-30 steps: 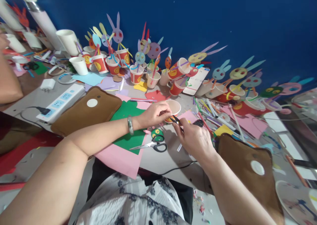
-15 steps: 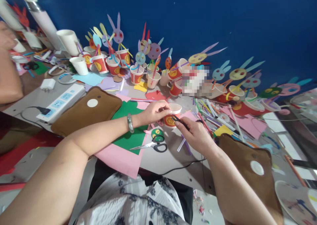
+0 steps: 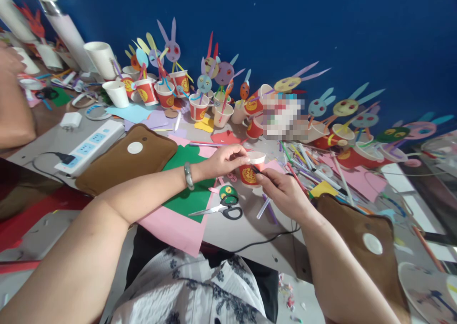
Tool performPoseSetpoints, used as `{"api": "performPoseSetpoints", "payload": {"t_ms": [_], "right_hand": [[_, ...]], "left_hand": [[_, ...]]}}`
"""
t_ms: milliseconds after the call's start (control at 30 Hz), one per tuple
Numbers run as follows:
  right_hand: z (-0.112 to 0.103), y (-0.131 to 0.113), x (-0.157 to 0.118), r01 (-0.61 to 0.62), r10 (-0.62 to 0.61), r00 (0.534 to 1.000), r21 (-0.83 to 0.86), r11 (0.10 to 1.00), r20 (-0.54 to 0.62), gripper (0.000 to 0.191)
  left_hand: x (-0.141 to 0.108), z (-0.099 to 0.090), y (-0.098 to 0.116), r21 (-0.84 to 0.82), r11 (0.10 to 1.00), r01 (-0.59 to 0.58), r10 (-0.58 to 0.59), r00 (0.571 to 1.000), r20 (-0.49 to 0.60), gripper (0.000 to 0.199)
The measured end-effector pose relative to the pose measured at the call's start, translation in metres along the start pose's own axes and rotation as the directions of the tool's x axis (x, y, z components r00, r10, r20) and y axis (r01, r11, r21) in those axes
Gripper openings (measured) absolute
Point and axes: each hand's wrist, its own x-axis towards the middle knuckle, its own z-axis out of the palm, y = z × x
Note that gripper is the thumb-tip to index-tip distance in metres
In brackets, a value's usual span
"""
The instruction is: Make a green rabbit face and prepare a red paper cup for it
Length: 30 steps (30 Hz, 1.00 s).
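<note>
A red and white paper cup [image 3: 251, 174] with a yellow emblem stands in front of me, tilted slightly. My left hand [image 3: 228, 161] is closed, with thumb and fingertips pinched at the cup's left rim. Wrapped round a dark slim tool is my right hand [image 3: 282, 191]; the tool's tip points at the cup's front, and its kind is mostly hidden by my fingers. Just below the cup lie black-handled scissors [image 3: 228, 207], partly over a green paper face [image 3: 227, 194]. Green paper [image 3: 185, 191] and pink paper [image 3: 171, 231] spread under my left forearm.
Several cups with paper rabbit heads [image 3: 204, 83] line the blue wall. Straws and pens [image 3: 314, 164] are heaped on the right. Two brown cushion-like pads [image 3: 117, 164] flank me. A power strip [image 3: 93, 143] lies left; another person's arm [image 3: 16, 100] is beyond it.
The cup has shifted slightly right and toward me, and its emblem shows more fully. My right hand has moved a little right with the dark tool. My left hand stays nearly still.
</note>
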Motion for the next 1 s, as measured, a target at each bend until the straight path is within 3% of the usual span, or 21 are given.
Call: {"api": "performPoseSetpoints", "payload": {"t_ms": [133,233,467,733,1000], "right_hand": [[0.003,-0.001,-0.001,-0.002,0.002,1.0,0.083,0.997,0.003,0.045],[0.005,-0.001,-0.001,0.02,-0.019,0.998,0.027,0.999,-0.055,0.043],[0.007,0.001,0.002,0.021,-0.057,0.986,-0.218,0.976,-0.16,0.035],[0.012,0.005,0.004,0.01,-0.058,0.989,-0.33,0.944,-0.136,0.04],[0.012,0.005,0.005,-0.016,-0.025,0.992,-0.31,0.951,-0.126,0.039]], "left_hand": [[0.002,-0.001,0.003,0.021,1.0,-0.005,0.006,0.999,-0.054,0.027],[0.003,-0.001,0.004,0.049,0.998,-0.034,0.039,0.994,-0.105,0.028],[0.002,0.001,0.002,-0.009,0.998,0.059,-0.06,0.996,-0.063,0.03],[0.0,-0.002,0.003,-0.093,0.994,0.06,-0.056,0.997,0.051,0.035],[0.001,-0.003,0.001,-0.015,1.0,0.017,-0.018,0.999,-0.041,0.03]]}}
